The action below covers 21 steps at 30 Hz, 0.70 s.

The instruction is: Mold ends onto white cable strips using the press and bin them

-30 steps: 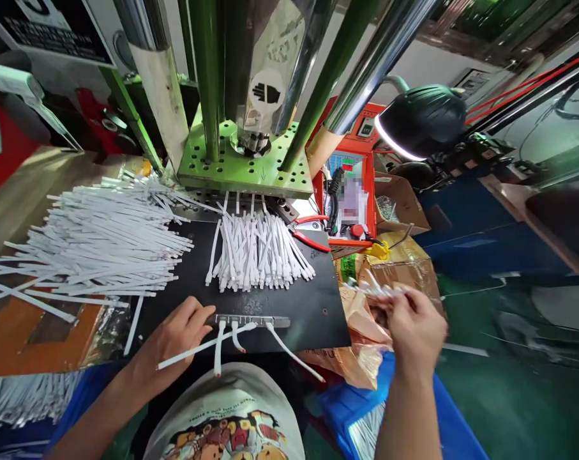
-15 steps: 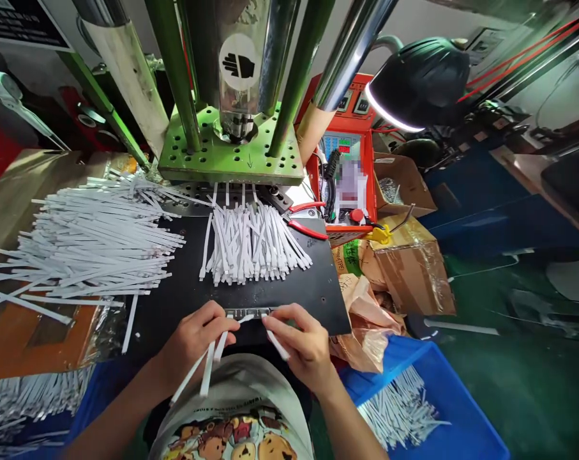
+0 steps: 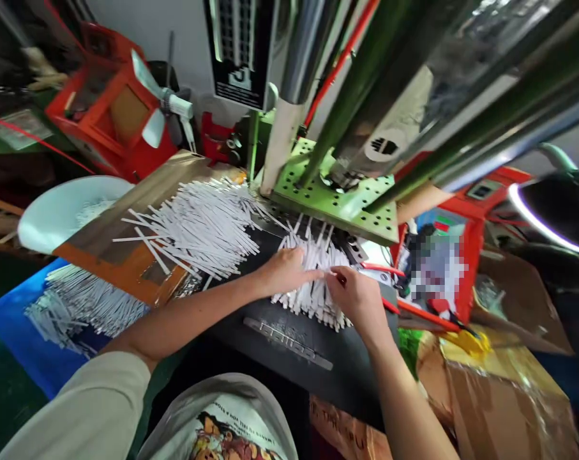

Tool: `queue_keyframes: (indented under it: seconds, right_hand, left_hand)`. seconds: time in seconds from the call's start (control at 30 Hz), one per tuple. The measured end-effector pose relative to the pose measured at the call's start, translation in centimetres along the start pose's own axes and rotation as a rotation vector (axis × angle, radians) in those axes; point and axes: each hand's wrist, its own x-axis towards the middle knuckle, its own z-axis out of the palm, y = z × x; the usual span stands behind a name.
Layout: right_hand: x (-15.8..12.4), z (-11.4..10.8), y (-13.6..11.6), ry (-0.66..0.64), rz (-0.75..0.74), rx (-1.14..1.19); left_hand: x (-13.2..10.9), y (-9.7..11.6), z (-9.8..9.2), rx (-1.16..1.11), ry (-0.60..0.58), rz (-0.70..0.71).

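Observation:
Both my hands are over the nearer heap of white flat cable-like strips (image 3: 313, 306), which have small blocky ends, in front of the press. My left hand (image 3: 286, 271) rests on the heap's upper left part, its thumb stretched to the right and its other fingers partly hidden. At the heap's right side, my right hand (image 3: 359, 297) is closed in a pinch close to my left thumb; blur hides what is between its fingertips. Closer to my body, a narrow slotted metal bar (image 3: 289, 343) lies on the black tabletop (image 3: 241, 319), apart from both hands.
The green perforated press plate (image 3: 337, 201) stands behind the heap, with strip ends at its front edge. A larger strip pile (image 3: 203, 230) is at left. Red-handled pliers (image 3: 382, 268) and a red control box (image 3: 471, 268) are at right. A blue bin (image 3: 16, 319) stands lower left.
My hands have moved from the slotted bar forward to the strip heap. The strips my left hand held no longer show in it. The camera view has turned left and tilted.

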Motion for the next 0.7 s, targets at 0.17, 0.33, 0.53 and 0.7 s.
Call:
queue_keyframes:
  seconds: [0.17, 0.33, 0.53, 0.7]
  right_hand:
    - [-0.1, 0.3, -1.1, 0.122, -0.093, -0.169]
    - [2.1, 1.2, -7.6, -0.069, -0.428, -0.019]
    - [5.7, 4.7, -16.3, -0.327, -0.545, -0.114]
    - [2.5, 2.4, -14.8, -0.32, -0.584, -0.097]
  left_hand:
    - [-7.3, -4.0, -0.8, 0.167, 0.051, 0.081]
    - [-10.6, -9.8, -3.0, 0.602, 0.192, 0.139]
    - [-10.6, -11.5, -4.8, 0.295, 0.471, 0.307]
    - [-12.0, -10.1, -7.1, -0.307, 0.775, 0.207]
